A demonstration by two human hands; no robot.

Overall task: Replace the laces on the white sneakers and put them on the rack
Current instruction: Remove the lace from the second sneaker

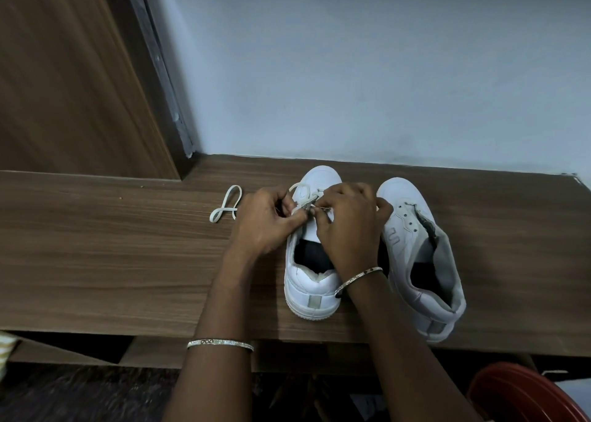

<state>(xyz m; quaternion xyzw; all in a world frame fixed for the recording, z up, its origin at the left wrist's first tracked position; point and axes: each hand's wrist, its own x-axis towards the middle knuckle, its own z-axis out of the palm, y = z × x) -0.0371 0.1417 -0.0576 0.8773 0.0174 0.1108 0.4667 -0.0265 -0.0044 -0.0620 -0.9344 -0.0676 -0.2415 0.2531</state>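
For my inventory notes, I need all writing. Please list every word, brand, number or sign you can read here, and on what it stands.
No readable text anywhere.
Raised marks on the side of the right sneaker: too blurred to read.

Item count, as I see it. White sneakers: two, the left sneaker (311, 288) and the right sneaker (415, 245). Laces: two, the loose lace (227, 204) and the threaded lace (300, 194). My hands: two, left hand (265, 223) and right hand (348, 226). Bangles: two, left bangle (220, 343) and right bangle (358, 277). Wooden top (96, 245): one. Red tub (518, 393): one.
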